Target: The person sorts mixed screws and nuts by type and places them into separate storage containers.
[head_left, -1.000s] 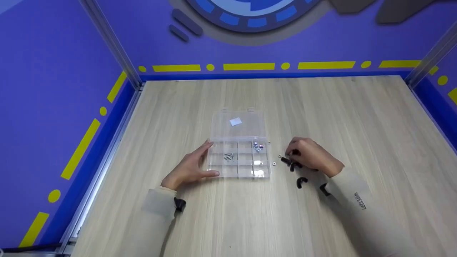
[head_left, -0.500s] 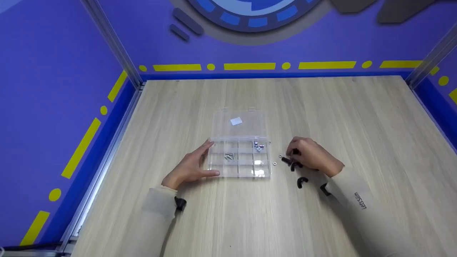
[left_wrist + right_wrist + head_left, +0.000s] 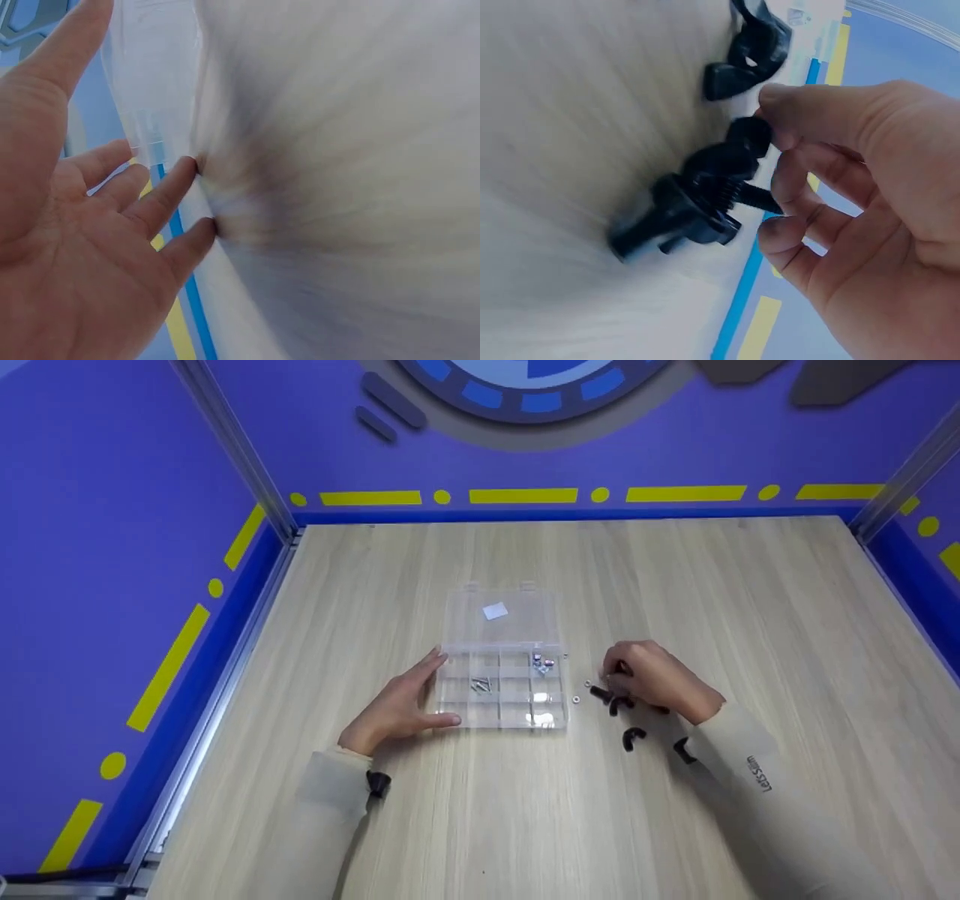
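A clear compartment box (image 3: 501, 726) lies with its lid (image 3: 465, 630) folded back. My left hand (image 3: 403, 706) rests at its left side, fingers straight along the edge and thumb at the front corner. Metal screws (image 3: 481, 685) lie in one compartment, small shiny metal parts (image 3: 543, 663) in the back-right one. To the right, my right hand (image 3: 652, 679) is over several black curved pieces (image 3: 619, 705), some with a ribbed, thread-like part (image 3: 727, 193). Its thumb and fingertips are bent together right at the pieces; I cannot tell whether they pinch one.
Small nuts (image 3: 576, 700) lie between the box and the black pieces. One black curved piece (image 3: 634, 737) lies apart, nearer the front. A white label (image 3: 495, 611) shows on the lid. Blue walls (image 3: 525, 472) stand behind and beside the wooden table (image 3: 480, 802).
My right hand's fingers have shifted slightly over the black pieces, and the dark piece seen at the fingers before shows less. My left hand stays at the box.
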`<state>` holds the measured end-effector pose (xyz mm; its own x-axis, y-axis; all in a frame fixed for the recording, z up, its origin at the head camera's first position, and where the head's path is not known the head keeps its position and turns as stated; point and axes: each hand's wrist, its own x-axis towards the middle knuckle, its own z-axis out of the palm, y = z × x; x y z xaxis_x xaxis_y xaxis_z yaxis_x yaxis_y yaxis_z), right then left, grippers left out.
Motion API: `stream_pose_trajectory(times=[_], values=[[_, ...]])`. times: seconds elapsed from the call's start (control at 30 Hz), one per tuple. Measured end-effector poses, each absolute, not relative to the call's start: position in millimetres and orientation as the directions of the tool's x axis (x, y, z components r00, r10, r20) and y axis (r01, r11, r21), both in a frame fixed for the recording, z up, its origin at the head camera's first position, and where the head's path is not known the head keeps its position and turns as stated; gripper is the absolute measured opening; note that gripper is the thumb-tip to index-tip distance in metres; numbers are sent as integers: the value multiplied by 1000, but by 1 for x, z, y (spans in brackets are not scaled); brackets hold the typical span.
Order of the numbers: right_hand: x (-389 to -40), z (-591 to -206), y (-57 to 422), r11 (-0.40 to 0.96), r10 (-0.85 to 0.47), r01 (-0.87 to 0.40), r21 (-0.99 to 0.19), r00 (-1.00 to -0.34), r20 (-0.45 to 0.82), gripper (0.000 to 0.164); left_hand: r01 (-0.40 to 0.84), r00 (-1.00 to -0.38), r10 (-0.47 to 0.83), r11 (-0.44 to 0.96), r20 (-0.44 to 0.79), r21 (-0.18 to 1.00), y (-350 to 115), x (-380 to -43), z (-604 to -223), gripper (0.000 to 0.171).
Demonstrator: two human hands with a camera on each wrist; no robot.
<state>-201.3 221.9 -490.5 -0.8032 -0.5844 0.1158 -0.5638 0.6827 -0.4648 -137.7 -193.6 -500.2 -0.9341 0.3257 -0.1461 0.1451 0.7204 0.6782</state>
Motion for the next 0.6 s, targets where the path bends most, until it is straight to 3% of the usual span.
stream_pose_trajectory(times=[0.2, 0.6], values=[[-207, -472, 218, 650, -579, -620, -438, -778, 243, 11, 185, -932, 340, 746, -127, 639, -196, -134, -492, 106], [-206, -453, 189, 600, -621, -689, -406, -721, 307, 11, 187, -937, 331, 739, -107, 647, -196, -129, -495, 99]])
